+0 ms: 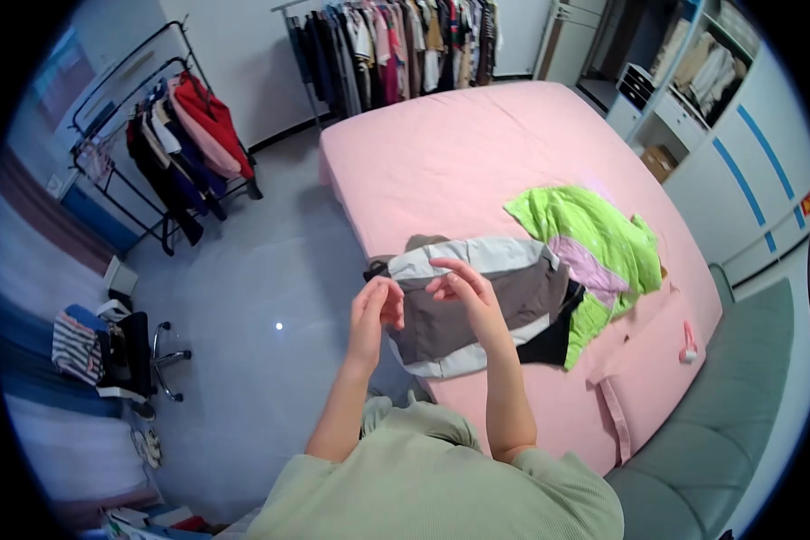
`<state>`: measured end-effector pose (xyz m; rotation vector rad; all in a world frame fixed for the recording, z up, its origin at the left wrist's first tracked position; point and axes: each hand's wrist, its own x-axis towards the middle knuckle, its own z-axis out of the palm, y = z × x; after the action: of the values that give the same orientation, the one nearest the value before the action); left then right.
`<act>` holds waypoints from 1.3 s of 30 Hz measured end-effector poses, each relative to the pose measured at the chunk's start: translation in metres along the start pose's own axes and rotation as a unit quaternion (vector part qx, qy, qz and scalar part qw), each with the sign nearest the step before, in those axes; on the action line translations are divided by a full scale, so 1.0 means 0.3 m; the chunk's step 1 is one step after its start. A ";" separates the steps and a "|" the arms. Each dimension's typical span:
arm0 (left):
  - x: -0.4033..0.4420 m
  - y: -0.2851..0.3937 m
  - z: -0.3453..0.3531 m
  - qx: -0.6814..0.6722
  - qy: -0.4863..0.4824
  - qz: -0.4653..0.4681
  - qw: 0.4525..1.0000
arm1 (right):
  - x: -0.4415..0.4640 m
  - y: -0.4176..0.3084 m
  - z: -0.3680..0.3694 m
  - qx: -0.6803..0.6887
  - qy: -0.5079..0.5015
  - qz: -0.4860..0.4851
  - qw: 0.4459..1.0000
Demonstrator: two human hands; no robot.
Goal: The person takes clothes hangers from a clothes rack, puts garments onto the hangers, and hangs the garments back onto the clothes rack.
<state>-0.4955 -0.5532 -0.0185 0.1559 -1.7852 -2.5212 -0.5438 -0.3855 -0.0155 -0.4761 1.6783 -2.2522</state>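
My left hand (379, 304) is raised over the left edge of a grey-brown garment with pale grey panels (450, 328), its fingers curled; whether it holds anything is hidden. My right hand (460, 283) hovers above the same garment, fingers apart and bent, nothing visible between them. The garment lies on the near side of the pink bed (423, 153). Beside it, to the right, is a crumpled bright green garment (603, 229) with a pink patch. Black cloth (546, 346) shows between the two.
Clothes racks hold hanging garments (396, 54) at the back and more (189, 135) at the left. An office chair (130, 351) stands on the left. A pink-and-white roller (688, 344) lies near the green headboard (738, 414). A wardrobe (738, 171) stands at the right.
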 end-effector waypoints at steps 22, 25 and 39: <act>0.025 0.216 -0.734 -0.019 0.259 0.066 0.964 | 0.501 0.263 0.648 -0.027 -0.223 0.058 0.973; 0.050 0.282 -0.901 -0.014 0.269 0.080 0.960 | 0.612 0.302 0.809 -0.039 -0.245 0.054 0.967; 0.122 0.478 -1.557 -0.013 0.372 0.097 0.923 | 1.057 0.555 1.396 -0.040 -0.318 0.080 0.944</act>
<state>-0.4831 -1.0425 -0.0391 0.7713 -1.3642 -1.9436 -0.6449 -0.9268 -0.0357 -0.9310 1.4005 -1.6618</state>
